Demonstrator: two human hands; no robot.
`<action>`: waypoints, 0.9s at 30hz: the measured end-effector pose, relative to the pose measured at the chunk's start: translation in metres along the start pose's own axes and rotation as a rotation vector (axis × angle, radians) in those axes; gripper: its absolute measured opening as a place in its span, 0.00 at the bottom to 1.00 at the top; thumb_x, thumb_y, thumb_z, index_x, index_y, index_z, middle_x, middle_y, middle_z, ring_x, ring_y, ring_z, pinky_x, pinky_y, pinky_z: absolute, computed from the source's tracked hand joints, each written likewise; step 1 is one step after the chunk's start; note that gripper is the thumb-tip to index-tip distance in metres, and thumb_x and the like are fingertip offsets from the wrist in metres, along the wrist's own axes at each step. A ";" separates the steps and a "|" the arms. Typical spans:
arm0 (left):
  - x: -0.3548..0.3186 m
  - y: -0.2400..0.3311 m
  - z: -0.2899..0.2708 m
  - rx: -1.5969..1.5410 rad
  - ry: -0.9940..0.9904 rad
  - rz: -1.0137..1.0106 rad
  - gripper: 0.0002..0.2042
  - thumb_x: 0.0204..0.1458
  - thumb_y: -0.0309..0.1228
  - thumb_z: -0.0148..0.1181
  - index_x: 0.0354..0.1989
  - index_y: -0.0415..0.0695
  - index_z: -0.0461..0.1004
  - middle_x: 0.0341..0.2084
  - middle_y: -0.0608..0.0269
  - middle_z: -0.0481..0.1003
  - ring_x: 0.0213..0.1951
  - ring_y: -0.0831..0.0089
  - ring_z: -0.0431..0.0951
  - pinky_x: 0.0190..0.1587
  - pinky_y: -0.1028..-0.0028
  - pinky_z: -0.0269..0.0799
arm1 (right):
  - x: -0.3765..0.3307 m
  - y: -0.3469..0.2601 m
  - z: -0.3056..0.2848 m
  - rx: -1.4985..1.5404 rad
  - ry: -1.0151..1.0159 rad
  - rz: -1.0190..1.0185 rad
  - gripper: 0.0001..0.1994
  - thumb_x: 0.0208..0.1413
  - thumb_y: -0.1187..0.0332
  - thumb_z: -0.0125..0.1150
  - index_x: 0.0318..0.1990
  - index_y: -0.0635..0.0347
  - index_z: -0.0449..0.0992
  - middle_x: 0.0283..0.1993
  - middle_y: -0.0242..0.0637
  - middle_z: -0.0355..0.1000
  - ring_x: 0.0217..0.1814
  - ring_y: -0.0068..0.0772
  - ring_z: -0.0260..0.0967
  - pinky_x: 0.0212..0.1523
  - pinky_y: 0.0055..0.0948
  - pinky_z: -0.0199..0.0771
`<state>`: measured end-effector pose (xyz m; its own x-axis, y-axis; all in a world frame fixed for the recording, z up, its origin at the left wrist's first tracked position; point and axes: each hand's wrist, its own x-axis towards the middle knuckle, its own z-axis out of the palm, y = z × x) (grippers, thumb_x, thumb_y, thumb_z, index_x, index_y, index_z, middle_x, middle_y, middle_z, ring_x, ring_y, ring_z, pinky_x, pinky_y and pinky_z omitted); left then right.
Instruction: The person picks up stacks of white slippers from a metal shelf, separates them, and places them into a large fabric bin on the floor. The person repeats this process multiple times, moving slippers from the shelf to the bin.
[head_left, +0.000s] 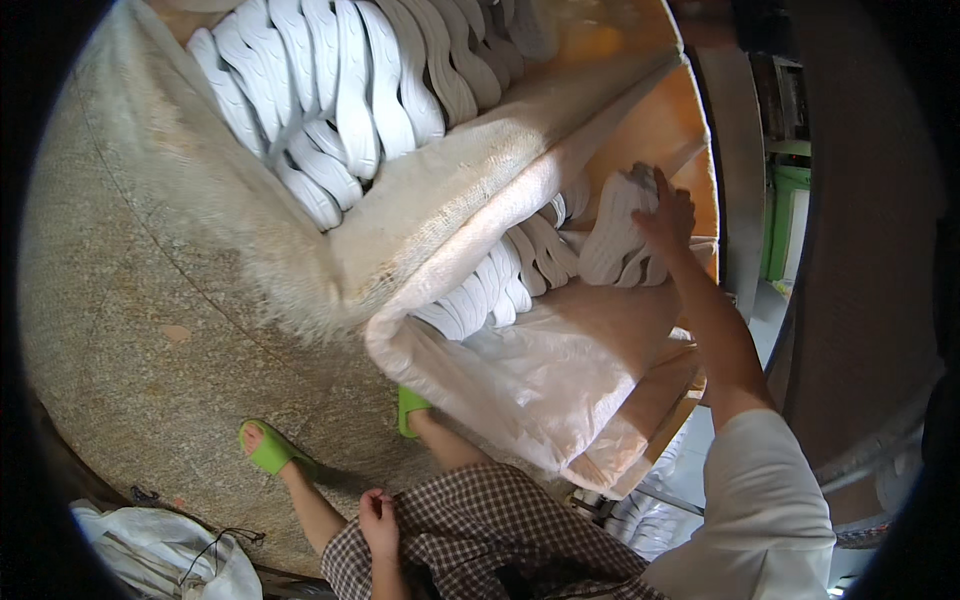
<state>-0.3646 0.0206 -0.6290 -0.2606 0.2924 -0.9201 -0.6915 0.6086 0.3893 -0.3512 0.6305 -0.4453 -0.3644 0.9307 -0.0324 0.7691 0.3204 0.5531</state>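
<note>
At the right, my right hand (668, 215) reaches into an open-topped woven sack (545, 390) and grips a bundle of white shoe soles (612, 235) at its edge. The fingers wrap round the far side of the bundle, so how many soles they hold is hidden. To the left of that bundle, a row of white soles (485, 290) stands on edge inside the sack, partly shaded. My left hand (378, 522) hangs low near my checked clothing, its fingers curled together and nothing visible in them.
A second woven sack (440, 215) beyond holds several rows of white soles (365, 85). An orange-lit sheet wall (650, 120) borders both sacks on the right. A crumpled white sack (150, 550) lies at lower left on the rough floor (170, 270). Something green (790, 215) stands far right.
</note>
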 end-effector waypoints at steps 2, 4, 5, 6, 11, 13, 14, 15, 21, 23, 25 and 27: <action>0.000 0.000 0.008 -0.058 0.010 -0.052 0.04 0.57 0.21 0.47 0.40 0.37 0.65 0.28 0.62 0.69 0.29 0.76 0.68 0.36 0.76 0.67 | 0.044 -0.011 0.024 -0.172 -0.052 0.126 0.41 0.40 0.52 0.66 0.65 0.35 0.55 0.58 0.47 0.57 0.57 0.54 0.58 0.53 0.53 0.62; 0.001 0.000 0.016 -0.226 0.001 -0.104 0.06 0.56 0.19 0.45 0.42 0.37 0.64 0.30 0.63 0.67 0.32 0.77 0.67 0.38 0.77 0.66 | 0.074 -0.021 0.050 -0.239 0.019 0.148 0.36 0.43 0.51 0.62 0.63 0.35 0.57 0.58 0.46 0.58 0.57 0.54 0.59 0.51 0.55 0.63; 0.002 -0.001 0.018 -0.168 0.008 -0.096 0.06 0.56 0.18 0.45 0.42 0.37 0.64 0.30 0.63 0.67 0.32 0.76 0.67 0.39 0.77 0.65 | 0.082 -0.023 0.064 -0.305 -0.004 0.143 0.38 0.42 0.49 0.63 0.64 0.34 0.56 0.58 0.45 0.58 0.58 0.54 0.58 0.52 0.55 0.62; 0.003 -0.002 0.022 -0.170 0.024 -0.096 0.07 0.56 0.18 0.45 0.42 0.37 0.64 0.31 0.63 0.66 0.33 0.76 0.67 0.39 0.78 0.65 | 0.090 -0.026 0.077 -0.359 -0.004 0.120 0.39 0.42 0.48 0.63 0.65 0.33 0.54 0.59 0.45 0.57 0.59 0.54 0.57 0.53 0.55 0.61; 0.010 -0.014 0.045 0.134 0.119 -0.175 0.07 0.60 0.27 0.47 0.42 0.37 0.65 0.34 0.60 0.71 0.33 0.70 0.69 0.37 0.71 0.67 | 0.124 -0.027 0.140 -0.171 -0.104 0.065 0.40 0.42 0.41 0.60 0.65 0.33 0.54 0.59 0.41 0.59 0.63 0.52 0.53 0.55 0.53 0.59; 0.011 -0.018 0.053 0.156 0.106 -0.206 0.07 0.60 0.27 0.47 0.42 0.37 0.65 0.33 0.60 0.71 0.33 0.70 0.69 0.37 0.71 0.67 | 0.138 -0.023 0.153 -0.139 -0.079 0.047 0.41 0.41 0.38 0.59 0.65 0.34 0.54 0.58 0.42 0.61 0.62 0.52 0.54 0.55 0.53 0.59; 0.011 -0.020 0.056 0.147 0.093 -0.220 0.07 0.59 0.27 0.47 0.42 0.37 0.65 0.33 0.60 0.71 0.33 0.70 0.69 0.37 0.71 0.67 | 0.143 -0.020 0.156 -0.125 -0.083 0.061 0.42 0.41 0.37 0.59 0.65 0.35 0.54 0.57 0.42 0.62 0.62 0.52 0.55 0.56 0.53 0.59; 0.012 -0.021 0.060 0.146 0.095 -0.233 0.07 0.59 0.26 0.47 0.42 0.37 0.65 0.33 0.60 0.71 0.33 0.70 0.69 0.37 0.71 0.67 | 0.151 -0.023 0.162 -0.087 -0.096 0.078 0.43 0.40 0.36 0.59 0.65 0.37 0.54 0.57 0.43 0.62 0.62 0.52 0.56 0.56 0.52 0.59; 0.016 -0.025 0.078 0.147 0.072 -0.253 0.06 0.59 0.25 0.47 0.42 0.37 0.65 0.33 0.60 0.71 0.33 0.71 0.69 0.37 0.72 0.67 | 0.161 0.031 0.181 0.346 0.000 -0.209 0.45 0.47 0.34 0.51 0.65 0.57 0.52 0.60 0.52 0.61 0.60 0.52 0.60 0.58 0.44 0.61; 0.019 -0.025 0.082 0.138 0.062 -0.258 0.06 0.59 0.25 0.47 0.42 0.37 0.65 0.33 0.60 0.71 0.33 0.71 0.69 0.37 0.72 0.67 | 0.148 0.075 0.187 0.404 -0.141 -0.141 0.44 0.50 0.34 0.47 0.65 0.60 0.52 0.59 0.55 0.62 0.60 0.54 0.61 0.59 0.43 0.60; 0.021 -0.024 0.085 0.138 0.057 -0.264 0.06 0.58 0.25 0.47 0.42 0.37 0.65 0.32 0.60 0.71 0.33 0.72 0.69 0.37 0.72 0.67 | 0.126 0.099 0.206 0.364 -0.118 -0.079 0.44 0.50 0.33 0.46 0.64 0.60 0.53 0.57 0.57 0.63 0.59 0.57 0.61 0.59 0.45 0.59; 0.022 -0.023 0.088 0.140 0.047 -0.268 0.06 0.58 0.24 0.47 0.42 0.37 0.65 0.32 0.60 0.70 0.33 0.72 0.69 0.37 0.72 0.67 | 0.112 0.102 0.224 0.275 -0.096 0.060 0.45 0.49 0.32 0.47 0.64 0.60 0.53 0.56 0.58 0.64 0.58 0.58 0.62 0.59 0.45 0.59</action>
<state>-0.2954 0.0783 -0.6546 -0.1144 0.0751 -0.9906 -0.6410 0.7562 0.1314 -0.1958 0.8067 -0.5786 -0.2725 0.9578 -0.0918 0.9059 0.2876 0.3108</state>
